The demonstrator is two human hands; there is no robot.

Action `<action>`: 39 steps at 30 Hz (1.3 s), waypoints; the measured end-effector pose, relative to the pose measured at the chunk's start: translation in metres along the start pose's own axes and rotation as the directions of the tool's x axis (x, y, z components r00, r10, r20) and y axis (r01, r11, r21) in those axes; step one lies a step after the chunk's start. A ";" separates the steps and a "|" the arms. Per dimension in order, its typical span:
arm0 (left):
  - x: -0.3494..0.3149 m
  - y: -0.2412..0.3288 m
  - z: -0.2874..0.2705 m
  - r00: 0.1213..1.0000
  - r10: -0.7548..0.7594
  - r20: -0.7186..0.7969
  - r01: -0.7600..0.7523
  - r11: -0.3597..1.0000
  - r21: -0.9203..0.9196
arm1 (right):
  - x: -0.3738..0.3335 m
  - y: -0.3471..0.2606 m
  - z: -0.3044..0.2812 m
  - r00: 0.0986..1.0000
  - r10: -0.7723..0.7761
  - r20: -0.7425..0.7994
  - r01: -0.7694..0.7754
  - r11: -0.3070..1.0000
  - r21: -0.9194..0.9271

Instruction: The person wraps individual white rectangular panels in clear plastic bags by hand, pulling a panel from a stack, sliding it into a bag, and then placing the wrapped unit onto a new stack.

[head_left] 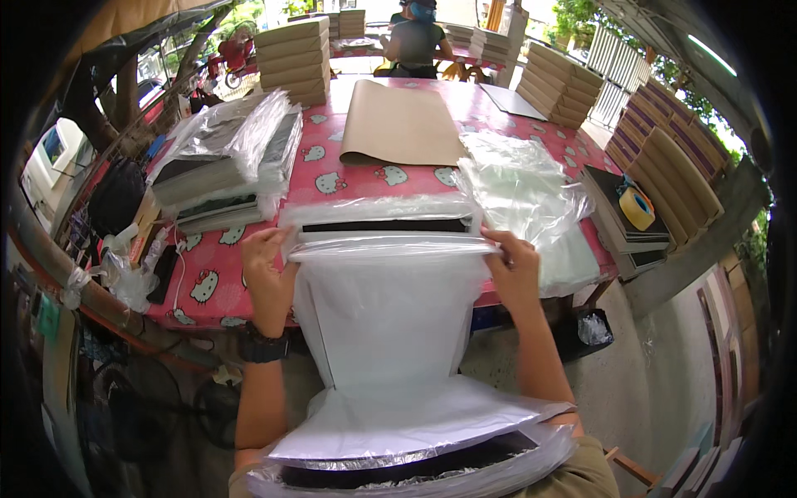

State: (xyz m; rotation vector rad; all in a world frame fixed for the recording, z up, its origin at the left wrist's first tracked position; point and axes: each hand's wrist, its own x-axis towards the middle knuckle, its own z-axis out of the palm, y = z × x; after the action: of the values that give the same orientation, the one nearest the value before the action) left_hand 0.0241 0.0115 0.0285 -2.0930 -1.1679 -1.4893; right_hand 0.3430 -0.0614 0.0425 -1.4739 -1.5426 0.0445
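A clear plastic sleeve (390, 249) stretches across the table's near edge, pinched at one corner by my left hand (270, 270) and at the other by my right hand (513, 264). Below it a white sheet (386, 332) in plastic hangs toward my body. Just beyond my fingers lies a plastic-wrapped black-and-white flat piece (382, 225). Closest to me, against my lap, rests a stack of flat pieces in clear plastic (415, 432), with black showing at its lower edge. Whether the sleeve and hanging sheet are one piece I cannot tell.
On the pink patterned tablecloth (203, 286), wrapped flat pieces (224, 158) are stacked left and clear sleeves (523, 191) lie right. Brown paper (403, 124) spreads beyond. Brown stacks (292, 58) stand farther back. A tape roll (637, 207) sits right; another person (417, 41) is far ahead.
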 end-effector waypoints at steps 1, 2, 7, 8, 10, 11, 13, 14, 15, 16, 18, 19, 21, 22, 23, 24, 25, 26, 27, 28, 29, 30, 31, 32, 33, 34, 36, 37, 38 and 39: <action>-0.006 -0.005 -0.006 0.984 -0.136 0.113 0.155 0.971 -0.184 | -0.005 -0.005 -0.009 0.990 0.134 0.042 -0.139 0.979 0.150; -0.011 -0.010 -0.013 0.938 -0.246 0.243 0.320 0.884 -0.340 | -0.008 -0.011 -0.019 0.961 0.259 0.102 -0.277 0.916 0.289; -0.016 0.010 -0.047 0.490 -0.357 0.795 0.776 -0.237 -0.584 | -0.008 0.000 -0.038 0.676 0.262 0.688 -0.735 0.179 0.654; -0.015 0.019 -0.050 0.466 -0.366 0.806 0.759 -0.303 -0.576 | -0.010 -0.002 -0.036 0.635 0.274 0.722 -0.767 0.115 0.631; -0.015 0.035 -0.056 0.416 -0.389 0.822 0.706 -0.431 -0.562 | -0.023 0.007 -0.027 0.627 0.290 0.723 -0.770 0.092 0.631; -0.015 0.037 -0.059 0.427 -0.366 0.827 0.713 -0.426 -0.557 | -0.026 0.007 -0.024 0.625 0.309 0.717 -0.770 0.095 0.631; -0.015 0.039 -0.060 0.449 -0.307 0.839 0.726 -0.422 -0.542 | -0.033 0.005 -0.022 0.625 0.354 0.696 -0.761 0.077 0.644; -0.019 0.034 -0.057 0.410 -0.316 0.856 0.731 -0.448 -0.515 | -0.037 0.010 -0.024 0.603 0.326 0.728 -0.782 0.065 0.619; -0.027 0.025 -0.053 0.374 -0.326 0.868 0.733 -0.469 -0.492 | -0.042 0.018 -0.028 0.583 0.291 0.759 -0.802 0.053 0.595; -0.034 0.017 -0.051 0.341 -0.332 0.880 0.737 -0.486 -0.469 | -0.047 0.028 -0.027 0.566 0.255 0.784 -0.816 0.040 0.576; -0.058 0.004 -0.056 0.247 -0.380 0.891 0.857 -0.343 -0.384 | -0.068 0.026 -0.009 0.625 0.405 0.667 -0.752 0.083 0.654; -0.067 0.000 -0.059 0.217 -0.416 0.883 0.900 -0.265 -0.346 | -0.077 0.011 -0.016 0.667 0.362 0.652 -0.716 0.069 0.694; -0.076 0.013 -0.074 0.469 -0.357 0.808 0.883 0.153 -0.444 | -0.091 0.018 -0.028 0.760 0.275 0.589 -0.640 0.478 0.602; -0.076 0.017 -0.081 0.540 -0.278 0.795 0.840 0.239 -0.487 | -0.100 0.044 -0.036 0.782 0.213 0.586 -0.479 0.808 0.345; -0.076 0.022 -0.088 0.601 -0.197 0.775 0.787 0.313 -0.531 | -0.105 0.045 -0.039 0.737 0.229 0.636 -0.486 0.833 0.263; -0.079 0.023 -0.088 0.636 -0.098 0.766 0.758 0.263 -0.596 | -0.114 0.050 -0.037 0.691 0.244 0.680 -0.482 0.857 0.182; -0.115 0.009 -0.075 0.499 -0.146 0.854 0.865 0.025 -0.501 | -0.108 0.029 -0.036 0.596 0.289 0.749 -0.694 0.655 0.300; -0.152 -0.004 -0.066 0.349 -0.204 0.915 0.894 -0.220 -0.391 | -0.103 0.018 -0.030 0.499 0.278 0.821 -0.839 0.393 0.377; -0.181 -0.006 -0.061 0.428 -0.257 0.866 0.843 -0.232 -0.486 | -0.129 0.058 -0.019 0.620 0.246 0.745 -0.756 0.440 0.484; -0.186 -0.005 -0.059 0.401 -0.275 0.874 0.860 -0.214 -0.463 | -0.140 0.053 -0.020 0.587 0.360 0.725 -0.809 0.285 0.513; -0.191 -0.003 -0.061 0.375 -0.303 0.876 0.877 -0.191 -0.441 | -0.149 0.048 -0.021 0.544 0.457 0.703 -0.822 0.122 0.557; -0.184 0.007 -0.074 0.234 -0.317 0.919 0.944 -0.151 -0.293 | -0.149 0.037 -0.024 0.573 0.395 0.718 -0.815 0.182 0.550; -0.183 0.011 -0.074 0.081 -0.299 0.951 0.986 -0.115 -0.120 | -0.161 0.052 -0.023 0.542 0.385 0.747 -0.840 0.243 0.484; -0.197 0.003 -0.066 -0.008 -0.252 0.968 0.991 -0.132 -0.026 | -0.176 0.076 -0.018 0.507 0.378 0.775 -0.859 0.302 0.414; -0.220 -0.006 -0.069 -0.100 -0.246 0.964 0.986 -0.153 0.063 | -0.184 0.094 -0.009 0.426 0.363 0.829 -0.885 0.356 0.299; -0.241 -0.011 -0.061 -0.183 -0.211 0.960 0.975 -0.166 0.150 | -0.195 0.102 0.001 0.402 0.360 0.842 -0.897 0.341 0.283; -0.280 -0.014 -0.046 -0.143 -0.370 0.918 0.989 -0.097 0.116 | -0.220 0.107 0.021 0.433 0.427 0.794 -0.865 0.444 0.234; -0.293 -0.014 -0.037 -0.112 -0.440 0.891 0.994 -0.054 0.098 | -0.229 0.107 0.030 0.424 0.475 0.771 -0.882 0.409 0.233; -0.305 -0.013 -0.026 -0.065 -0.528 0.847 0.988 0.088 0.130 | -0.238 0.110 0.040 0.416 0.518 0.747 -0.896 0.376 0.239; -0.313 -0.011 -0.015 -0.002 -0.601 0.799 0.957 0.231 0.176 | -0.256 0.128 0.057 0.510 0.560 0.652 -0.844 0.471 0.256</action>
State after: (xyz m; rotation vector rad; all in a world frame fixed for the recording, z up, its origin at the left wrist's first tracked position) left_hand -0.0326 -0.1272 -0.2473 -2.4888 -3.2271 -1.1659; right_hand 0.3524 -0.1953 -0.2164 -1.5785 -0.9489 1.3957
